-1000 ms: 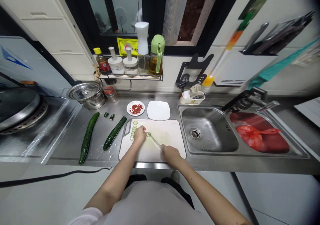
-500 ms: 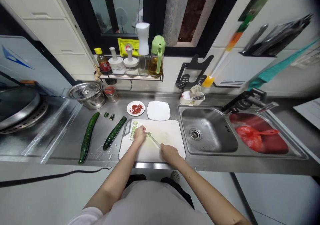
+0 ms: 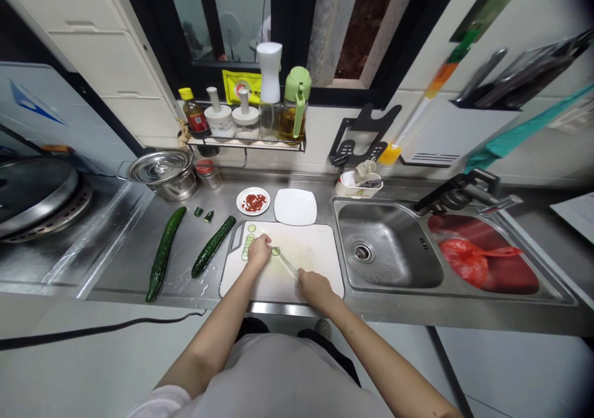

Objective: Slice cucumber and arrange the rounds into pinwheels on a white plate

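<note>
My right hand [image 3: 316, 289] is closed around the handle of a knife [image 3: 288, 264] held low over the white cutting board [image 3: 320, 251]. A round cucumber slice [image 3: 275, 251] lies at the tip of its blade. Just left of that tip, my left hand [image 3: 260, 251] is closed, fingers bent; whatever sits under them is hidden. Several pale green cucumber slices [image 3: 248, 243] lie in a row on the board's left side, beside and partly behind my left hand. One whole cucumber [image 3: 166, 254] and a second cucumber with its end cut off [image 3: 213, 247] rest left of the board.
Two cucumber ends [image 3: 208, 216] lie behind the cucumbers. Beyond the board stand a plate of chopped red pieces [image 3: 253, 203] and a white square plate [image 3: 296, 206]. A sink [image 3: 390, 245] is at right, a lidded steel pot [image 3: 174, 180] at back left, and a seasoning rack [image 3: 250, 144] above.
The view has shifted slightly. My hands, the knife and the slice at its tip stay in nearly the same place on the board.
</note>
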`<control>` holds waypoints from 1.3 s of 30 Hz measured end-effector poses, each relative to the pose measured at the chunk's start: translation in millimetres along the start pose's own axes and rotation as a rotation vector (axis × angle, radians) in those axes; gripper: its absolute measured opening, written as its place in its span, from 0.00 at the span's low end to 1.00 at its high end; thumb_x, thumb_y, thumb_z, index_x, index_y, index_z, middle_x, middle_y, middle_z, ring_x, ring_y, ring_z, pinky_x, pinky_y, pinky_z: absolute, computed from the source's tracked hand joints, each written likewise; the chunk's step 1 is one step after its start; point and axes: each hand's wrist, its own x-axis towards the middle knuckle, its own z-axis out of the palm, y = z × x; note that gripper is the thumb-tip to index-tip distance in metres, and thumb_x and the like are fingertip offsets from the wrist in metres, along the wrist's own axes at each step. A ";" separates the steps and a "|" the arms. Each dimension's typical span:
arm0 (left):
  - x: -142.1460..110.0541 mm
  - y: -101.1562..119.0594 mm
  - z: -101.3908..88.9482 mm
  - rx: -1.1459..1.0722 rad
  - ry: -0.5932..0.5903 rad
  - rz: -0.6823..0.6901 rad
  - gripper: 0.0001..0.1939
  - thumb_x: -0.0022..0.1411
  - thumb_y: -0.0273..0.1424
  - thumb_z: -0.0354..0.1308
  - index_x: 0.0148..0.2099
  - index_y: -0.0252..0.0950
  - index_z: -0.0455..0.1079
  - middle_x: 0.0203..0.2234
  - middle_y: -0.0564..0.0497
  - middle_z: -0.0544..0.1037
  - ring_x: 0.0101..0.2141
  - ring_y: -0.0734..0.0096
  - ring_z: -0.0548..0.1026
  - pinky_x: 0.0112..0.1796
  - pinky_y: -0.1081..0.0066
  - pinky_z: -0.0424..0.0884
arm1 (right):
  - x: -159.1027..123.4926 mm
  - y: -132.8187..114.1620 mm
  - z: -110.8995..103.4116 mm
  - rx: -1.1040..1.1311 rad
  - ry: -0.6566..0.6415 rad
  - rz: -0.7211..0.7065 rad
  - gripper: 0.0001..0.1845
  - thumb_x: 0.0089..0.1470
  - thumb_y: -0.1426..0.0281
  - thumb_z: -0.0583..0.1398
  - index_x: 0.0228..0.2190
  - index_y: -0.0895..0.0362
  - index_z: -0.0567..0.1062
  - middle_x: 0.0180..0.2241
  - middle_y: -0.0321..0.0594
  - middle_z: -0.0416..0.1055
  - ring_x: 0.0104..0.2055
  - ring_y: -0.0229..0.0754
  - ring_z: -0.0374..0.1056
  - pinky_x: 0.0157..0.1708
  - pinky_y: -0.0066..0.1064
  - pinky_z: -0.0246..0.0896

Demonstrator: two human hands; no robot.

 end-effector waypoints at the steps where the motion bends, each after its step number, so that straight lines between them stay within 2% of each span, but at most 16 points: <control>1: -0.5 0.4 -0.6 -0.005 0.000 0.000 0.09 0.58 0.26 0.58 0.41 0.41 0.71 0.36 0.51 0.79 0.41 0.65 0.75 0.39 0.71 0.65 | 0.0 0.5 0.5 0.001 -0.003 0.000 0.17 0.61 0.75 0.47 0.48 0.61 0.69 0.43 0.55 0.75 0.47 0.50 0.72 0.40 0.35 0.62; 20: -2.6 -2.7 1.2 0.029 0.002 0.061 0.11 0.59 0.25 0.56 0.44 0.40 0.71 0.38 0.49 0.78 0.42 0.65 0.74 0.41 0.70 0.65 | -17.8 11.5 12.4 -0.003 -0.002 0.016 0.17 0.58 0.78 0.48 0.47 0.61 0.69 0.42 0.55 0.75 0.46 0.50 0.73 0.39 0.35 0.61; 28: -16.0 3.8 0.7 0.068 -0.004 0.131 0.13 0.61 0.32 0.56 0.48 0.38 0.70 0.43 0.45 0.74 0.45 0.62 0.72 0.46 0.68 0.64 | -29.4 29.4 19.0 0.021 -0.010 0.015 0.16 0.61 0.75 0.47 0.45 0.59 0.70 0.41 0.52 0.76 0.45 0.50 0.73 0.37 0.33 0.57; 31: -20.8 7.1 0.0 0.086 0.002 0.147 0.12 0.61 0.31 0.56 0.47 0.38 0.70 0.43 0.44 0.73 0.47 0.61 0.71 0.47 0.67 0.64 | -27.0 41.5 23.9 0.065 0.031 0.001 0.15 0.62 0.71 0.47 0.44 0.58 0.71 0.41 0.51 0.76 0.45 0.49 0.72 0.36 0.32 0.56; 36: -23.2 10.2 -0.5 0.093 -0.003 0.152 0.08 0.60 0.30 0.57 0.42 0.38 0.70 0.44 0.45 0.72 0.47 0.60 0.70 0.45 0.67 0.64 | -15.5 58.8 27.7 0.190 0.155 0.109 0.19 0.65 0.66 0.45 0.51 0.59 0.67 0.43 0.50 0.76 0.46 0.46 0.71 0.38 0.29 0.55; 39: -23.4 12.0 -1.0 0.066 0.001 0.157 0.06 0.60 0.28 0.57 0.41 0.39 0.69 0.41 0.46 0.74 0.45 0.62 0.72 0.43 0.68 0.64 | -8.4 63.6 25.7 0.206 0.170 0.138 0.19 0.65 0.66 0.45 0.50 0.60 0.69 0.41 0.50 0.76 0.44 0.46 0.72 0.37 0.29 0.54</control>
